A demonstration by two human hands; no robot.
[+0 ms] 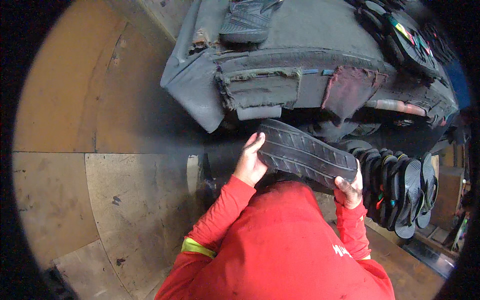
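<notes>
1. Holding a black rubber sole (306, 154) by both ends, treaded face up, in front of the chest and just below the near edge of the worn grey padded table (320, 30).
2. Left hand (251, 161) curled round the sole's rounded end, fingers wrapped over the edge and thumb beneath, closed on it.
3. Right hand (350, 189) clamped on the opposite, lower end, fingertips hooked over the rim, likewise closed on the sole.
4. Tilted from upper left down to lower right, clear of the table and touching nothing but the two hands.
5. Hanging just beyond the right hand, a bunched row of black flip-flops (402, 192) with coloured strap ends, close to the sole but apart from it.
6. Lying on the far part of the table, another dark sole piece (246, 21); toward the table's right corner, more black sandals (410, 42) with coloured labels.
7. Spreading out to the left, tiled floor (125, 200).
8. Judged step: looks like inspecting or flexing the sole mid-handling, not yet set down anywhere.
9. Next move likely calling for a firm two-handed grip kept even at both ends, since a bent rubber piece may spring or twist free.
</notes>
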